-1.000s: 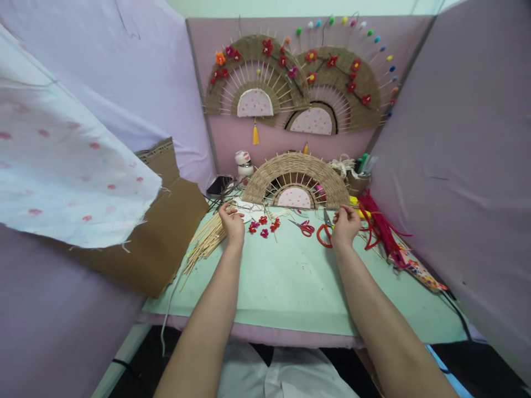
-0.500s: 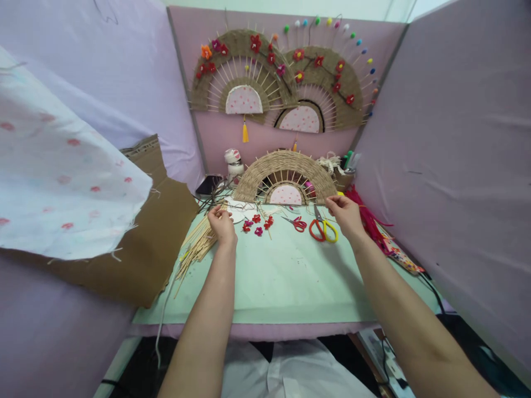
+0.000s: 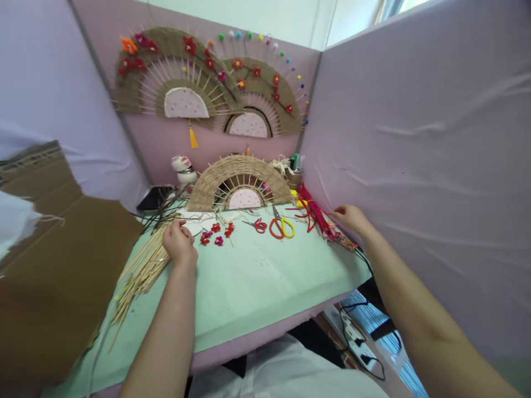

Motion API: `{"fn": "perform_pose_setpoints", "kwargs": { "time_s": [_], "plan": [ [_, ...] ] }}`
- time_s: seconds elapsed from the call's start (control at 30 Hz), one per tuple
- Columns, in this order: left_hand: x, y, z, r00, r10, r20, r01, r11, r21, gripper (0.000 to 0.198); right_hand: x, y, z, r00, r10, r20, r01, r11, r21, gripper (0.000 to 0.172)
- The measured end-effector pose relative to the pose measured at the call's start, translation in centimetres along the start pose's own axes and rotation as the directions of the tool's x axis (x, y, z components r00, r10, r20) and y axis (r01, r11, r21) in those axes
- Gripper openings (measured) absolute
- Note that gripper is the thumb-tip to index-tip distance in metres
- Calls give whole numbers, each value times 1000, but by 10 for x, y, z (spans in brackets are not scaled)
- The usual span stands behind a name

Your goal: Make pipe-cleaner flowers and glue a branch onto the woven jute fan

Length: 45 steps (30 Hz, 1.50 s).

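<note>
My left hand [image 3: 179, 241] is closed, fingers curled, over the top end of a bundle of thin bamboo sticks [image 3: 145, 265]; whether anything is in it I cannot tell. At the right, my right hand [image 3: 352, 217] pinches at the edge of a bundle of red pipe cleaners [image 3: 316, 213], where a thin strand seems to reach its fingertips. Small red and magenta pipe-cleaner flowers [image 3: 218, 240] lie between the hands. Beside them are small red scissors [image 3: 260, 225] and larger scissors [image 3: 286, 228] with orange and yellow handles. A woven half-round fan [image 3: 243, 166] stands behind.
Two flower-trimmed fans [image 3: 186, 83] hang on the pink back panel. Cardboard [image 3: 70, 265] and white cloth [image 3: 16, 224] lie at the left. A white jar [image 3: 185, 168], a dark phone [image 3: 154, 198] and a pen holder [image 3: 294, 177] stand or lie along the back. A fabric wall [image 3: 415, 138] bounds the right.
My right hand has moved from the fan's right end to the red pipe cleaners farther right. The view has turned right, and my left hand stays by the bamboo sticks.
</note>
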State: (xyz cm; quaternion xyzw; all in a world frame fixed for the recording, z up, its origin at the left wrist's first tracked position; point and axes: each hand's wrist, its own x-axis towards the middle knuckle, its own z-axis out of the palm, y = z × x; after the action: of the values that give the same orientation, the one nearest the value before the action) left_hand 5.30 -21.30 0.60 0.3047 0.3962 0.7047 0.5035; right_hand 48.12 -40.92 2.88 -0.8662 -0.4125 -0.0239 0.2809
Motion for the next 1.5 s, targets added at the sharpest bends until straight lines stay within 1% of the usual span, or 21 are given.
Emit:
{"fn": "perform_pose_setpoints", "kwargs": {
  "time_s": [0.07, 0.13, 0.23, 0.3, 0.33, 0.4, 0.47, 0.5, 0.53, 0.6, 0.63, 0.7, 0.83, 0.97, 1.17, 1.33, 1.5],
  "plan": [
    [0, -1, 1, 1000, -14, 1, 14, 1000, 20, 11, 1, 2, 2, 1000, 3, 20, -2, 998, -69, 13],
    [-1, -1, 2, 1000, -28, 5, 28, 999, 36, 11, 2, -2, 7, 999, -3, 48, 8, 993, -121, 16],
    [-2, -2, 1, 999, -44, 14, 43, 998, 47, 12, 4, -17, 22, 996, -25, 90, 41, 983, -179, 19],
    [-1, -3, 0, 999, -42, 24, 41, 998, 50, 13, 4, -31, 33, 993, -48, 104, 69, 976, -205, 24],
    [-1, -4, 0, 999, -40, 29, 38, 998, 53, 13, 4, -38, 39, 993, -62, 101, 82, 973, -217, 29],
    [1, -5, -1, 999, -38, 38, 36, 997, 65, 14, 5, -51, 50, 993, -80, 84, 99, 959, -264, 46],
    [2, -7, -1, 998, -42, 45, 38, 997, 74, 14, 9, -60, 61, 994, -48, 94, 78, 932, -354, 59],
    [2, -7, -2, 998, -45, 47, 41, 996, 73, 14, 12, -62, 65, 994, -17, 105, 57, 922, -384, 59],
    [3, -8, -2, 998, -49, 46, 46, 997, 69, 13, 16, -63, 69, 993, 19, 116, 30, 914, -405, 54],
    [3, -8, -2, 997, -61, 38, 59, 997, 54, 13, 27, -61, 73, 988, 90, 127, -28, 906, -422, 36],
    [4, -9, -2, 997, -67, 33, 66, 997, 49, 13, 32, -58, 74, 985, 123, 125, -58, 901, -431, 29],
    [4, -9, -2, 997, -75, 24, 73, 996, 44, 13, 44, -50, 71, 978, 177, 111, -110, 888, -446, 24],
    [3, -10, -1, 996, -80, 27, 79, 996, 46, 13, 60, -34, 61, 964, 252, 87, -184, 863, -470, 28],
    [3, -10, -2, 996, -84, 32, 83, 996, 46, 12, 68, -27, 56, 956, 277, 95, -200, 856, -477, 30],
    [0, -9, -3, 995, -93, 28, 92, 995, 42, 14, 73, -31, 63, 958, 248, 145, -158, 876, -457, 38],
    [1, -8, -4, 996, -93, 5, 93, 995, 30, 14, 76, -36, 66, 962, 217, 164, -133, 901, -412, 36],
    [1, -7, -4, 995, -99, -8, 99, 995, 14, 12, 77, -45, 61, 951, 241, 196, -171, 932, -320, 38]
  ]
}}
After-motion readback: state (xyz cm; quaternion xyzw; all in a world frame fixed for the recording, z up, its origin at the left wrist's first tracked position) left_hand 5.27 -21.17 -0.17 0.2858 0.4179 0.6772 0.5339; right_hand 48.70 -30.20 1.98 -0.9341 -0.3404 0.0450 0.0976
